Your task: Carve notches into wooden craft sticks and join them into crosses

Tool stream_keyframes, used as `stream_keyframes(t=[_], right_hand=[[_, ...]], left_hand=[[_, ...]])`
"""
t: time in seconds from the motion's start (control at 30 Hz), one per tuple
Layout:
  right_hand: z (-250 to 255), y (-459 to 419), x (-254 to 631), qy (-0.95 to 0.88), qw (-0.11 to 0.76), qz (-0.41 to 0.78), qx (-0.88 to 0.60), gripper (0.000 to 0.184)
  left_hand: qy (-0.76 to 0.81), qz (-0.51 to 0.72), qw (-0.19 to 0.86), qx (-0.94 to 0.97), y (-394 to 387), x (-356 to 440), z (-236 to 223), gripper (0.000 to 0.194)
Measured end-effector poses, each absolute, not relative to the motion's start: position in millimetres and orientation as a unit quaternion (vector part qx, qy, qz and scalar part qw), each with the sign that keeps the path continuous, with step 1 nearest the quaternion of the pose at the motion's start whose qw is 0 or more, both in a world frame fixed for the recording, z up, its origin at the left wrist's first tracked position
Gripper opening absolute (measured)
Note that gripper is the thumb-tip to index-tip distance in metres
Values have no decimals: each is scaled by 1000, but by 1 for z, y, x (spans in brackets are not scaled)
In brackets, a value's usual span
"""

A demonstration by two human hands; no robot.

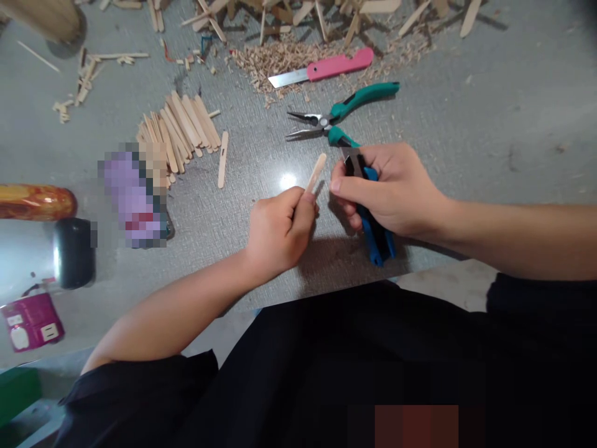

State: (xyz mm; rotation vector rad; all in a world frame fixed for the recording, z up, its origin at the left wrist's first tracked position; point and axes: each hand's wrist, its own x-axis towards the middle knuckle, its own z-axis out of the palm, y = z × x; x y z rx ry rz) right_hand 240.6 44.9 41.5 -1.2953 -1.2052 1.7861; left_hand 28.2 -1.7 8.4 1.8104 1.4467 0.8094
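Observation:
My left hand (282, 227) is closed around a wooden craft stick (317, 171), whose rounded end points up and to the right. Just right of it, my right hand (396, 186) grips a blue and black utility knife (380, 242), its blade end tilted up and left. A small gap separates the knife from the stick. Green-handled needle-nose pliers (325, 122) lie with jaws apart just beyond my hands. To the left rests a single craft stick with a small slot (223, 159), near a pile of craft sticks (189, 127).
A pink craft knife (340, 65) with its blade out lies by a heap of wood shavings (275, 59). Crossed stick pieces (321, 18) line the far side. At left are a blurred purple object (133, 196), a hammer-like tool (72, 252) and a magenta packet (32, 320).

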Motion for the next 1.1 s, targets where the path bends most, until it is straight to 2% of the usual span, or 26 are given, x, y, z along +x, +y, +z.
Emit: stream_keyframes(t=[0.1,0.2,0.27,0.37,0.47,0.57,0.67,0.77,0.83,0.93,1.1], right_hand=[[40,46,243,-459,305,681,-481,53],[39,47,244,-477,299,681,-469,57],[38,49,244,-481,290,684,-464,48],[36,53,245,-502,275,665,-480,21],[32,59,249,-636,266,523,-502,16],[27,65,253,-751,210,363,-510,28],[23,67,253,-789,144,263,-536,31],[18,66,247,-820,112,172,-534,26],[15,64,243,-830,92,114,-538,31],[16,61,237,-837,80,56,-539,41],[37,81,205,-866,115,81,-480,28]], left_hand=[[538,340,399,660,0,25,10,45],[522,352,424,650,2,21,8,51],[523,359,435,639,3,20,8,55],[521,371,448,625,4,20,8,55],[503,389,458,621,4,22,7,54],[499,392,442,634,4,25,4,54],[488,383,423,660,4,28,3,52],[477,373,415,679,2,29,4,49],[480,368,399,690,0,30,4,48],[457,383,379,708,-3,31,-1,44],[350,461,299,759,-2,30,-22,50]])
